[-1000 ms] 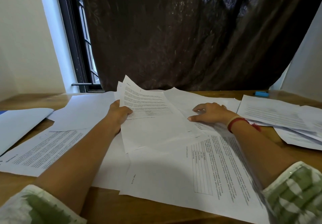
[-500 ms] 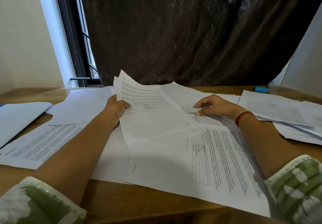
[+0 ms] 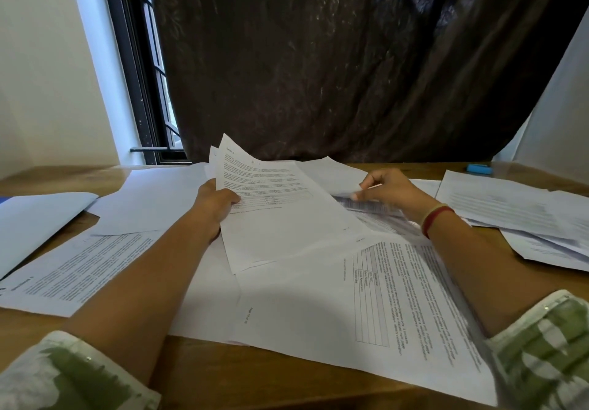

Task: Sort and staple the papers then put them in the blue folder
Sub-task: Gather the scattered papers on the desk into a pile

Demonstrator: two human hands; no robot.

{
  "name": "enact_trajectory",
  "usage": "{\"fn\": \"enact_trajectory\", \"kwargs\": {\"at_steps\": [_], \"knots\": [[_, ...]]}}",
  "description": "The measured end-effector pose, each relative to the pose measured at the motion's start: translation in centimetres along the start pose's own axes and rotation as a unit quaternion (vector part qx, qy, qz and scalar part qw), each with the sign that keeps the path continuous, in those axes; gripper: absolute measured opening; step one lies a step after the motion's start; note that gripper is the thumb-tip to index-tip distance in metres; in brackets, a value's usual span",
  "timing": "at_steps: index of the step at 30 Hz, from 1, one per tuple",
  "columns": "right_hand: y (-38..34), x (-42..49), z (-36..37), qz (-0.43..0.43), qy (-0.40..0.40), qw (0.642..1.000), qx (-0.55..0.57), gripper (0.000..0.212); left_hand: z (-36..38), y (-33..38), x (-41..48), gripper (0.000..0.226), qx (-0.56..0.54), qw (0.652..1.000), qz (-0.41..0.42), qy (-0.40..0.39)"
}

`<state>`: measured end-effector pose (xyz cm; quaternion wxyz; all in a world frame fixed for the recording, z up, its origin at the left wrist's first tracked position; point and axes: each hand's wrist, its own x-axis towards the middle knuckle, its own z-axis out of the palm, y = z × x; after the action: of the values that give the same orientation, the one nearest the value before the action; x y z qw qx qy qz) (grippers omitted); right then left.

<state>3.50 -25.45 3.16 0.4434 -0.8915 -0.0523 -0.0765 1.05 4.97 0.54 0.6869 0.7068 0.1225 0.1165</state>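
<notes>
1. A wooden table (image 3: 287, 381) stands against a dark curtain (image 3: 318, 59), with a window (image 3: 143, 74) at its left. Loose printed pages cover most of the top, because I am only at the sorting.
2. My left hand (image 3: 213, 202) grips a sheaf (image 3: 280, 221) by its left edge, thumb on top and fingers beneath. I hold it raised and tilted toward me so the matched pages stay apart from the loose ones, and so I can read the top page.
3. The sheaf's far corners fan apart, so it is not squared. I judge it needs tapping level before any staple.
4. My right hand (image 3: 392, 189) pinches the edge of one sheet (image 3: 334, 175) between thumb and fingers, lifting it off the pages under it. Taking one at a time lets me check it against the sheaf.
5. A form (image 3: 366, 298) with a ruled grid lies flat nearest me, turned sideways, partly under my right forearm. A stack (image 3: 526, 215) lies at the right, apart from the middle pages.
6. A blue sliver (image 3: 3, 200) shows at the far left under a blank page (image 3: 38, 221). It is likely the folder, though too little shows to be sure, and it is well apart from both hands.
7. A small blue thing (image 3: 479, 169) lies at the far right edge. It may be the stapler, but I cannot tell. Nothing I can see is stapled.
</notes>
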Motion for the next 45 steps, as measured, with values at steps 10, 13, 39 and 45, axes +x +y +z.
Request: {"fn": "enact_trajectory", "kwargs": {"at_steps": [10,13,39,45], "knots": [[-8.1,-3.3,-1.3,-0.281,0.359,0.810,-0.368,0.023,0.8,0.2,-1.3,0.086,0.033,0.956,0.248,0.155],[-9.3,-4.1,-0.2,-0.488,0.373,0.725,-0.311,0.011,0.5,0.1,-1.0,0.075,0.053,0.941,0.299,0.151],[-6.5,-2.1,1.4,-0.250,0.258,0.927,-0.107,0.064,-0.3,2.1,-1.8,0.016,-0.183,0.982,0.044,0.019],[-2.9,-0.2,-1.3,0.055,-0.004,0.994,0.097,0.066,-2.1,1.7,-1.3,0.028,-0.165,0.985,-0.028,0.045]]}}
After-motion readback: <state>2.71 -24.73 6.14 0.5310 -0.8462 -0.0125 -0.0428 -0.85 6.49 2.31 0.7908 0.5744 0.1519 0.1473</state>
